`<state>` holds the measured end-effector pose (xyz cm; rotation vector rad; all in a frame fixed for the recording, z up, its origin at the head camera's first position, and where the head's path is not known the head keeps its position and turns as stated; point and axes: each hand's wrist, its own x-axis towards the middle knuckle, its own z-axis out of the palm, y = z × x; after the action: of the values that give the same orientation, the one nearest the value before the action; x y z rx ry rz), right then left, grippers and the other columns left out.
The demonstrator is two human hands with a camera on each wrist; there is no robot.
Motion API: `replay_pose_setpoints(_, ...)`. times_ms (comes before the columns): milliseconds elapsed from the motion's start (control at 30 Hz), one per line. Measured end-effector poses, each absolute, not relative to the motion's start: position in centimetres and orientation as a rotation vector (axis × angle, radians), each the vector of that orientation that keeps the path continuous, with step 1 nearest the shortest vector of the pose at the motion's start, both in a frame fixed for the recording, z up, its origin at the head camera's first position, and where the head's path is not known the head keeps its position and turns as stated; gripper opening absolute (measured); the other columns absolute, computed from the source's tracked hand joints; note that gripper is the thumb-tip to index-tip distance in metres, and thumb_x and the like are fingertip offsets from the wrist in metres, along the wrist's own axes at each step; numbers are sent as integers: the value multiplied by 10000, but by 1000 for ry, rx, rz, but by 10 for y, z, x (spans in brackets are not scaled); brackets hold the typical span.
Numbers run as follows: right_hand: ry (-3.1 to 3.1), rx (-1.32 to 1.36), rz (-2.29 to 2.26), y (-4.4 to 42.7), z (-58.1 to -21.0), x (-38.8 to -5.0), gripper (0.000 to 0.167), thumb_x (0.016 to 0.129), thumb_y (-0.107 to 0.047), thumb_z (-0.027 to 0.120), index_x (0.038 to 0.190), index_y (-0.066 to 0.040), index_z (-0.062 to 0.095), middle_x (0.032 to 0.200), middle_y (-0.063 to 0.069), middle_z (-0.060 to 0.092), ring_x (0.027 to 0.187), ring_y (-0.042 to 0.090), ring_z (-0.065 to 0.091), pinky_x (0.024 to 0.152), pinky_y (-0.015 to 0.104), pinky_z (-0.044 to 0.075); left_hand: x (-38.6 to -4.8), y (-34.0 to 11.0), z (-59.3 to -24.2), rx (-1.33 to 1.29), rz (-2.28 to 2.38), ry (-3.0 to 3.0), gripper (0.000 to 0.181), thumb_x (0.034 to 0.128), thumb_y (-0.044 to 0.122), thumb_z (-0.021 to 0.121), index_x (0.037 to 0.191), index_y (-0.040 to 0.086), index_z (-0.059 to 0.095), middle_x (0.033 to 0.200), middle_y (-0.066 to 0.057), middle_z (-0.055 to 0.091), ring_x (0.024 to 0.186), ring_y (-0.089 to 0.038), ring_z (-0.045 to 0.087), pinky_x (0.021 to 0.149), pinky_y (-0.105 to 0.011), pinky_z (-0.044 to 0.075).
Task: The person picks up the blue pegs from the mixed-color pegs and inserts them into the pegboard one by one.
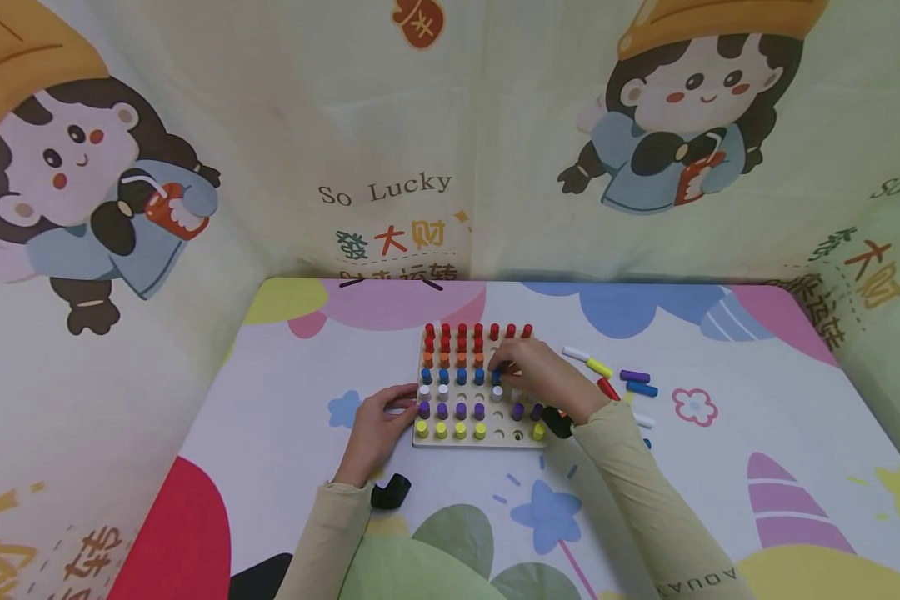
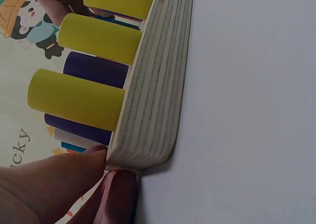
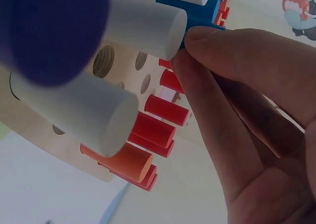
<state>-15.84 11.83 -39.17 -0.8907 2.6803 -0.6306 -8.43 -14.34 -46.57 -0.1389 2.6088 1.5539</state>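
Observation:
A wooden pegboard (image 1: 450, 445) lies on the table with rows of red, orange, blue, white, purple and yellow pegs. My right hand (image 1: 543, 375) is over its right part, thumb and finger pinching a blue peg (image 1: 497, 377) in the blue row. The right wrist view shows the fingertips of my right hand (image 3: 247, 90) on that blue peg, behind white pegs (image 3: 74, 112). With thumb and fingers, my left hand (image 1: 378, 429) holds the board's left edge. In the left wrist view, my left hand (image 2: 64, 184) grips the board's corner (image 2: 143, 152), beside a yellow peg (image 2: 74, 100).
Loose pegs lie on the table right of the board, among them a yellow one (image 1: 599, 367), a purple one (image 1: 635, 376), a blue one (image 1: 642, 389) and a red one (image 1: 607, 388), partly near my right forearm. A printed cloth wall (image 1: 510, 233) stands behind the table.

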Motion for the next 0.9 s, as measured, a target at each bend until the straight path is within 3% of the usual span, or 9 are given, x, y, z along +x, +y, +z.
replay_pose_setpoints(900,2657,-824,-614,118,-394,-158,236,856,-37,759,1088,-76,735,1061,45,718,990,190,662,926,368,561,-83,-142,-468,-139,1549,2615,366,933,122,693,1296,107,648,1173,-74,691,1029,-208,669,884,-377,570)
